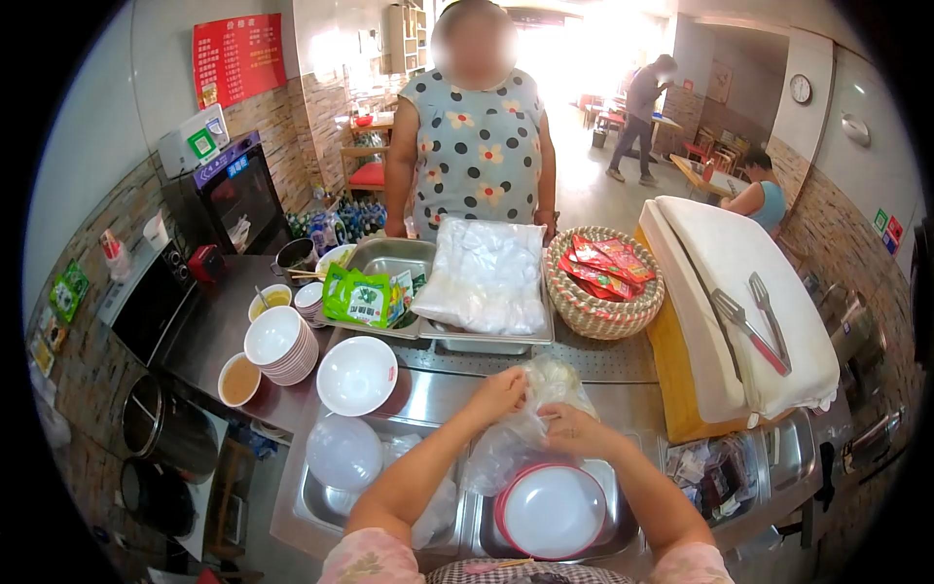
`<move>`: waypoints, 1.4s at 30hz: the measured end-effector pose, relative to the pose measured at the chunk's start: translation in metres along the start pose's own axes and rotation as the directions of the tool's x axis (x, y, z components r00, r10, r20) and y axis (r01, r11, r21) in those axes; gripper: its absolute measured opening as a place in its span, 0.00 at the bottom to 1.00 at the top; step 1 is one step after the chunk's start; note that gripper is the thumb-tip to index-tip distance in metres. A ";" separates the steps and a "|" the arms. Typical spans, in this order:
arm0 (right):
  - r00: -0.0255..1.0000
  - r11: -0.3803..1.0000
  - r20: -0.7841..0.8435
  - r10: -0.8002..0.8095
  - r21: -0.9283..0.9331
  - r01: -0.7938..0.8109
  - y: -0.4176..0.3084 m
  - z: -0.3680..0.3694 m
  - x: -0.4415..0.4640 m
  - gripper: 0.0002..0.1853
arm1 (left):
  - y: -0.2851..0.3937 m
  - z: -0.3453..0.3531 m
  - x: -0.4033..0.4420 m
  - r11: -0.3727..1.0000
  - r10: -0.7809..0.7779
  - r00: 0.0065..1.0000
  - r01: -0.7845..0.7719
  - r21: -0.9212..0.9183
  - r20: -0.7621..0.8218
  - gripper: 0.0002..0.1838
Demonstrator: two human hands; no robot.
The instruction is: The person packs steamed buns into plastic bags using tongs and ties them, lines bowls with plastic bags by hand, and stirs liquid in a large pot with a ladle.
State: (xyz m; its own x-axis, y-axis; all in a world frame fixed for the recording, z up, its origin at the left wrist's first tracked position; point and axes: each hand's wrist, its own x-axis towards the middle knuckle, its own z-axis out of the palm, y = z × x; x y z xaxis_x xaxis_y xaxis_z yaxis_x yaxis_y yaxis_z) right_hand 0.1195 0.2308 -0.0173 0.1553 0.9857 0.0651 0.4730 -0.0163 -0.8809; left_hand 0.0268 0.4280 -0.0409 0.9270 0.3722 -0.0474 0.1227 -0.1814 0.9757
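Observation:
Both of my hands are on a clear plastic bag [520, 435] above the steel counter. My left hand [500, 394] pinches the bag's upper left part, and my right hand [572, 428] has its fingers closed on the right side. A pale, rounded bundle [555, 378] shows through the plastic just beyond my fingers; its contents cannot be made out. The loose end of the bag hangs toward a white bowl with a red rim [555, 510], which sits below my right hand. Left of my forearms is a white bowl [357, 377].
A basket of red packets [605, 282], a large bag of white packs [484, 277] and green packets [362, 297] line the counter's far side. Tongs [754, 331] lie on a cloth-covered box [739, 243] at right. Stacked bowls [282, 346] stand left. A person [477, 146] faces the counter.

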 end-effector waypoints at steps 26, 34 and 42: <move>0.666 0.832 -0.701 0.254 0.510 0.220 0.003 -0.138 0.068 0.09 | 0.074 -0.017 0.010 0.796 0.048 0.985 -0.139 -0.589 -0.167 0.14; 0.753 0.979 -0.658 -0.015 -0.161 -0.121 -0.024 -0.119 0.007 0.18 | 0.029 0.027 -0.012 0.644 -0.007 0.985 -0.127 -0.754 -0.172 0.22; 0.653 0.432 -0.575 -0.494 -0.814 -0.389 -0.099 -0.211 -0.128 0.34 | 0.033 0.011 -0.010 0.581 -0.009 0.991 -0.103 -0.807 -0.133 0.24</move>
State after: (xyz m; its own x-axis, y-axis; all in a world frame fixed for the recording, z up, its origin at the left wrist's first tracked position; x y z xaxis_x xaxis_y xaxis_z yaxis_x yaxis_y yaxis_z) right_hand 0.2362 0.0709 0.1606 0.3662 0.5553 0.7467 0.8493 -0.5273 -0.0245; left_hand 0.0254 0.4088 -0.0109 0.8703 0.4917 -0.0276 -0.3104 0.5912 0.7444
